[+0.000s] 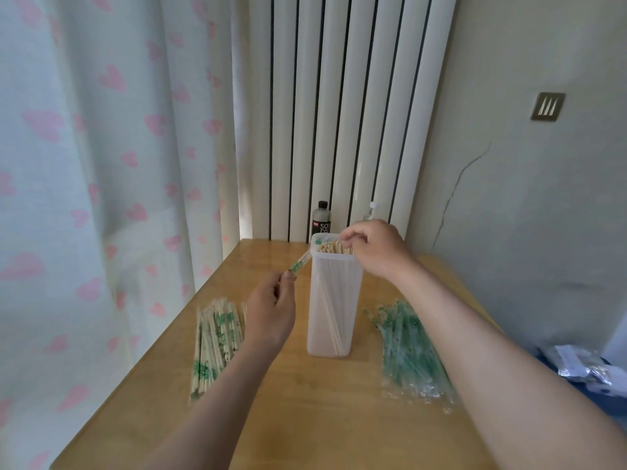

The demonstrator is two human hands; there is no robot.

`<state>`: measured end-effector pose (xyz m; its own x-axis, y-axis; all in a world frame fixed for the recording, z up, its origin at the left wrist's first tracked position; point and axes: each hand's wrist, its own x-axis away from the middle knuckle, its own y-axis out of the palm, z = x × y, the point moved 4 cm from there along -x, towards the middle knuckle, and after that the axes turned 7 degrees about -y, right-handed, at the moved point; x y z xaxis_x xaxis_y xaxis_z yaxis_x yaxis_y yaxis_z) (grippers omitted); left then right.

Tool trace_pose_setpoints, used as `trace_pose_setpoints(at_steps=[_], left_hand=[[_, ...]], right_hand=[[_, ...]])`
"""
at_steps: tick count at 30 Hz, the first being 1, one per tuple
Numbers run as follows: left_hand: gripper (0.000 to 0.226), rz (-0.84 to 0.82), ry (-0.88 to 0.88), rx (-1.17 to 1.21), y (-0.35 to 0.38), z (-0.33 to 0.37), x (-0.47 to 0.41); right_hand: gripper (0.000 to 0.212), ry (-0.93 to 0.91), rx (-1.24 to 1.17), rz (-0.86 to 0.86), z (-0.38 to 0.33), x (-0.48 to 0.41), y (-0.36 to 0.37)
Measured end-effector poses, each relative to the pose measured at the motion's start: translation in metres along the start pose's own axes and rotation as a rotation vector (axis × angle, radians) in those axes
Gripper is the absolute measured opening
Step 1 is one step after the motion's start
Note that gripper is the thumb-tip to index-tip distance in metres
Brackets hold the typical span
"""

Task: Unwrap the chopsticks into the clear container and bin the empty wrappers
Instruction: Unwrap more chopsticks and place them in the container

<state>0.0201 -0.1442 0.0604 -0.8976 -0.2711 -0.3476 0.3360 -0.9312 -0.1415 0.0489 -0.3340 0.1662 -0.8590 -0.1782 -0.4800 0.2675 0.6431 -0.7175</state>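
Chopsticks (334, 247) filling clear container (319, 317), R fingers (353, 237) pinching tops, L fingers (286, 279) gripping wrapper (298, 264), maybe empty.

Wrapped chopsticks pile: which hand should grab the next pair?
Probably left. The left hand is next to the wrapped chopsticks pile, though it pinches a wrapper; the right hand is across the clear container, at its mouth.
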Motion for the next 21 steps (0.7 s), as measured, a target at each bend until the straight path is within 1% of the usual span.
trace_pose_setpoints(at_steps=[3,7,10,12,14,17,20,21], left_hand=[[0.030,0.000,-0.010,-0.004,0.002,-0.001,0.002],[0.034,-0.024,-0.001,-0.016,0.007,0.001,0.007],[0.033,-0.076,-0.012,-0.012,0.018,0.006,0.013],[0.036,-0.149,-0.013,-0.030,0.031,0.010,0.018],[0.042,-0.243,-0.022,-0.097,0.047,0.010,0.022],[0.047,-0.407,-0.135,-0.145,0.076,0.007,0.034],[0.048,-0.521,-0.302,-0.175,0.105,0.005,0.046],[0.043,-0.549,-0.368,-0.172,0.115,0.004,0.050]], right_hand=[[0.037,-0.028,0.038,-0.009,0.003,0.004,-0.001],[0.036,-0.065,0.070,-0.015,0.008,0.010,-0.001],[0.032,-0.100,0.017,0.105,0.014,0.017,-0.007],[0.029,-0.129,0.004,0.226,0.019,0.025,-0.015],[0.028,-0.122,0.004,0.343,0.028,0.034,-0.025],[0.029,-0.013,-0.012,0.425,0.052,0.050,-0.042],[0.028,0.163,-0.017,0.436,0.099,0.071,-0.050],[0.027,0.224,-0.020,0.432,0.118,0.080,-0.049]])
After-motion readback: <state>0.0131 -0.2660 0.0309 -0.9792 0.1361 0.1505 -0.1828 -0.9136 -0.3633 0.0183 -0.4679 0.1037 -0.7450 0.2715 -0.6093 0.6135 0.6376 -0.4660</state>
